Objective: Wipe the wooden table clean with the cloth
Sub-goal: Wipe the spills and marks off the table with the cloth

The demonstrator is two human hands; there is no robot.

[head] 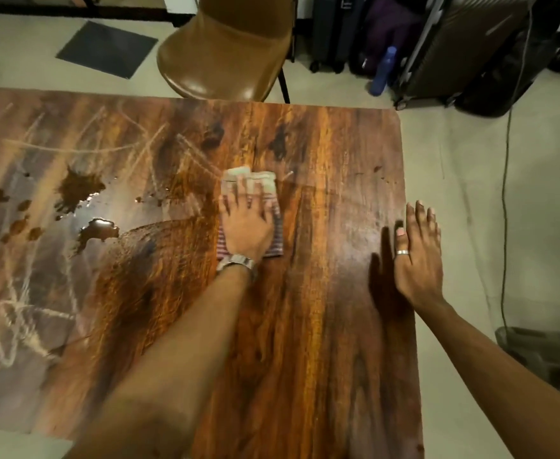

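Observation:
The wooden table (321,293) fills most of the view. My left hand (247,223) lies flat on a folded striped cloth (265,182) near the middle of the table, fingers spread and pressing it down. The cloth shows beyond my fingertips and under my palm. My right hand (419,256) rests flat on the table by its right edge, fingers apart, holding nothing. Brown liquid spills (78,190) and another spill (98,228) sit on the left part of the table, among smaller drops and pale chalky scribbles (24,313).
A brown chair (225,51) stands behind the table's far edge. Suitcases (454,44) and a blue bottle (383,69) are on the floor at the back right. A cable (505,193) runs down the floor right of the table. A dark mat (106,48) lies at the back left.

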